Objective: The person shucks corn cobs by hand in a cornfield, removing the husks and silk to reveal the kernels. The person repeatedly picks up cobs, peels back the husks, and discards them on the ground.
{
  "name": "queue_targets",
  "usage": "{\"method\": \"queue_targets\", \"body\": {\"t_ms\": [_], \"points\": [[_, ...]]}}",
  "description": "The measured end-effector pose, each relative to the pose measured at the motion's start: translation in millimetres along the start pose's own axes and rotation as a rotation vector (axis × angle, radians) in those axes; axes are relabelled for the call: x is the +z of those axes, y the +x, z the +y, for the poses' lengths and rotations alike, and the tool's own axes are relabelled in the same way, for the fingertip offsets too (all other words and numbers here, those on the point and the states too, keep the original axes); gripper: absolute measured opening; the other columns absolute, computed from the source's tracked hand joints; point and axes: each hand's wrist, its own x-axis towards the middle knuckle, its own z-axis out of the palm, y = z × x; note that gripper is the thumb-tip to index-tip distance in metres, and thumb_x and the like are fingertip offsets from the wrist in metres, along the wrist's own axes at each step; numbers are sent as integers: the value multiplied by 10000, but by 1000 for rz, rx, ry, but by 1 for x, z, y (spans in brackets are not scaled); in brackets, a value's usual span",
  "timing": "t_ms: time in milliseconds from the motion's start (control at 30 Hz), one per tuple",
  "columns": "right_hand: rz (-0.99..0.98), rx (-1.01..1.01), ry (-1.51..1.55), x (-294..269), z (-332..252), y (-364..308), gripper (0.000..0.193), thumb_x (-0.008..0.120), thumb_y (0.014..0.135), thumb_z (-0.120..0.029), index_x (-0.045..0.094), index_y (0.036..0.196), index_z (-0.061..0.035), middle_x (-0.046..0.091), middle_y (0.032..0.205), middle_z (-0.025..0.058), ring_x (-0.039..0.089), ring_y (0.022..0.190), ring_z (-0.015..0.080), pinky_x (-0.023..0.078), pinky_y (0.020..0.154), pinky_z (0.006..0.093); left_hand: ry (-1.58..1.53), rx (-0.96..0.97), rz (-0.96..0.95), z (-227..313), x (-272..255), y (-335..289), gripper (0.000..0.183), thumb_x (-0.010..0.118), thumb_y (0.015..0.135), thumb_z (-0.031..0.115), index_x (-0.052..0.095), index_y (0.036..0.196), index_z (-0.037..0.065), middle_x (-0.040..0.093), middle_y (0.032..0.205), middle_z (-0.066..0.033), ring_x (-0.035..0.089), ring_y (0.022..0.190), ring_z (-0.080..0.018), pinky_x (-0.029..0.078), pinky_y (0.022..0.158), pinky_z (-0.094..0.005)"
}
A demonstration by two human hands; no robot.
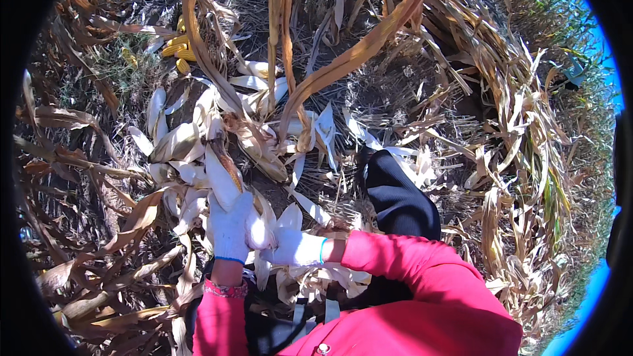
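My left hand (229,227), in a white knitted glove, is closed around an ear of corn (222,175) that points away from me. Pale husk wraps most of this ear, with a narrow strip of yellow kernels showing along its right side. My right hand (295,248), gloved the same way, comes in from the right and is closed at the pale husk (260,224) by the ear's lower end. Both sets of fingertips are partly hidden by glove and husk. Several husk-covered ears (177,143) lie just beyond my left hand.
Several bare yellow ears (178,49) lie at the far left. Long dry leaves (369,46) arch across the space ahead. A bank of dry stalks (508,92) curves along the right. My bent knee (399,194) is right of my hands, and loose husks (323,283) lie nearby.
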Motion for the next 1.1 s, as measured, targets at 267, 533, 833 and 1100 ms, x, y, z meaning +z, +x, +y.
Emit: {"method": "queue_targets", "body": {"t_ms": [267,533,833,1100], "points": [[-34,-714,-979,104,104,-4,552,566,888,-242,390,1317,58,661,706,211,684,629,357,521,501,474,198,-152,-718,25,16,-34,716,758,788,190,463,1404,-24,628,1150,-94,638,939,-175,549,812,-309],[-441,-406,-981,16,78,-29,473,594,917,-342,562,1267,-26,694,943,204,680,883,362,510,806,444,-319,-99,-388,29,6,-10,561,535,998,538,580,1171,7,674,847,-150,665,634,-260,588,565,-385],[295,-208,890,-85,-25,2,541,632,965,-245,483,1424,0,631,1258,94,615,1112,211,500,965,339,-158,-7,-304,26,8,-16,549,618,998,333,458,1420,22,617,1195,-100,645,1012,-193,565,830,-324],[616,-108,452,-69,-33,5,683,736,861,-209,435,1429,22,627,1235,154,620,1092,219,499,968,336,273,140,-284,-11,45,-47,723,809,800,225,440,1371,-22,628,1212,-154,642,1095,-259,543,905,-374]]}}
